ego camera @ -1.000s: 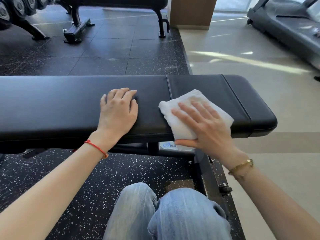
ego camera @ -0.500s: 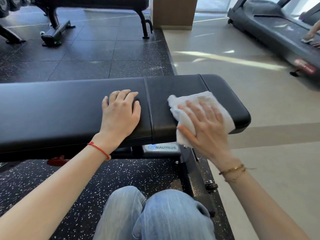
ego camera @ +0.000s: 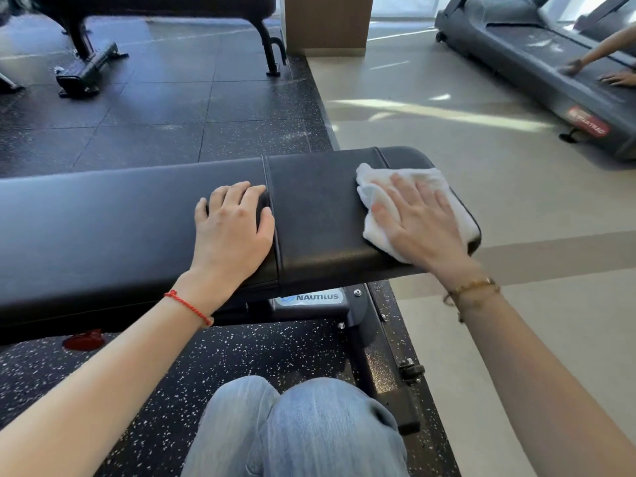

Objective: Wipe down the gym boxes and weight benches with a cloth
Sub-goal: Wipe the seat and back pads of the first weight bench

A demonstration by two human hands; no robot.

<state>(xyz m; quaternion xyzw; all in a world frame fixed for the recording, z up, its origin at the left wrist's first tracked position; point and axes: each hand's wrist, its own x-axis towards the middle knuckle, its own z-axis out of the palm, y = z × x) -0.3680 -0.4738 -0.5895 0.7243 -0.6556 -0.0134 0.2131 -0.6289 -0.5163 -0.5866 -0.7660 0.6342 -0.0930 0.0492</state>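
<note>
Right hand [ego camera: 418, 222] flat on cloth [ego camera: 373, 204] at bench [ego camera: 320, 208] end, left hand [ego camera: 232, 225] spread, bracing; cloth may slide off edge.

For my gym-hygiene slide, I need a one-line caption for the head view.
Right hand presses a white cloth flat on the weight bench end; left hand braces the pad.

I see a treadmill [ego camera: 537, 60] far off on the pale floor [ego camera: 516, 201], with another person's hands [ego camera: 616, 77] on it. A brown wooden post [ego camera: 328, 24] stands at the back. My blue jeans [ego camera: 296, 428] are low down, above the speckled black mat [ego camera: 137, 390].
</note>
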